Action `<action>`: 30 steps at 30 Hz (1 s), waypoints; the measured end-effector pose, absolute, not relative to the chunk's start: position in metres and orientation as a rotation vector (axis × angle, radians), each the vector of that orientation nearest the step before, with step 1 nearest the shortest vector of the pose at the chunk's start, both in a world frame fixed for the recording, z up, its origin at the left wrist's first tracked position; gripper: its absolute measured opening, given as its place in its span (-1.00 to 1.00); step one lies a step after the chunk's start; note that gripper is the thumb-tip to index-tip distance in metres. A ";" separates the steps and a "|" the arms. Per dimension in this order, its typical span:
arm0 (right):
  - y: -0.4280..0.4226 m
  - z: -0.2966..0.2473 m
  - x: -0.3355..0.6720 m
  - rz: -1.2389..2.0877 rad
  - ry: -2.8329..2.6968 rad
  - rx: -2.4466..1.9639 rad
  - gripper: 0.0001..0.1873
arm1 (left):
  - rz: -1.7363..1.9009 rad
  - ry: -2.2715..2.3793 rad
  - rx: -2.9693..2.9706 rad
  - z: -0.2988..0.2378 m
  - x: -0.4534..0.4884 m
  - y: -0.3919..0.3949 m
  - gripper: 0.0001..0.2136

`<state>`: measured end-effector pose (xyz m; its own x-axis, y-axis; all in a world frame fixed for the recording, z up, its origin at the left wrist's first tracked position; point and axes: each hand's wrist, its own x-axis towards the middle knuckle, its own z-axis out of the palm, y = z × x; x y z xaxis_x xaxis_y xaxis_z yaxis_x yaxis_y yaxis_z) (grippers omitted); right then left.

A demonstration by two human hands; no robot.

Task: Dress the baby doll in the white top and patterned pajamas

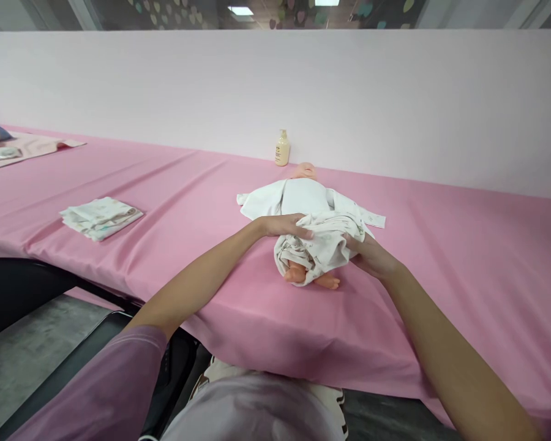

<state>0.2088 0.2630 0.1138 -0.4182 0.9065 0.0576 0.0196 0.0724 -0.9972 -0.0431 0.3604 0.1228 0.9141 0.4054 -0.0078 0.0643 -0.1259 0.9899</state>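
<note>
A baby doll (304,171) lies on its back on the pink table (188,202), head toward the wall, in a white top. A bunched printed white cloth (319,242) covers its legs; the bare feet stick out below. My left hand (282,225) rests on the cloth's upper left with fingers closed on the fabric. My right hand (371,254) grips the cloth's right side.
A small pump bottle (281,148) stands by the wall behind the doll. A folded printed cloth (101,217) lies to the left. More fabric and a mat (22,147) lie at the far left. A dark chair (18,291) stands below the table's edge.
</note>
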 end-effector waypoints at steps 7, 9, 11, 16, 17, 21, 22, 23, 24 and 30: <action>0.264 0.112 0.211 1.508 -1.652 -1.023 -0.48 | 0.383 0.343 1.628 0.120 -0.042 0.359 -0.39; 0.264 0.113 0.216 1.559 -1.771 -0.960 -0.39 | 0.386 0.326 1.596 0.120 -0.042 0.359 -0.35; 0.264 0.114 0.218 1.568 -1.849 -0.891 -0.37 | 0.370 0.324 1.595 0.121 -0.042 0.358 -0.34; 0.265 0.113 0.217 1.480 -1.640 -0.862 -0.49 | 0.320 0.318 1.680 0.123 -0.042 0.356 -0.40; 0.265 0.113 0.217 1.475 -1.609 -0.867 -0.50 | 0.317 0.299 1.695 0.123 -0.042 0.356 -0.39; 0.266 0.114 0.215 1.478 -1.580 -0.913 -0.50 | 0.274 0.273 1.786 0.123 -0.041 0.359 -0.38; 0.266 0.116 0.214 1.478 -1.574 -0.925 -0.53 | 0.255 0.297 1.819 0.124 -0.041 0.359 -0.42; 0.265 0.117 0.213 1.481 -1.573 -0.935 -0.53 | 0.244 0.328 1.847 0.125 -0.041 0.359 -0.46; 0.264 0.119 0.211 1.482 -1.576 -0.945 -0.47 | 0.240 0.356 1.868 0.126 -0.041 0.358 -0.50; 0.236 0.131 0.191 1.238 -1.455 -1.146 -0.43 | 0.237 0.350 1.841 0.134 -0.043 0.352 -0.59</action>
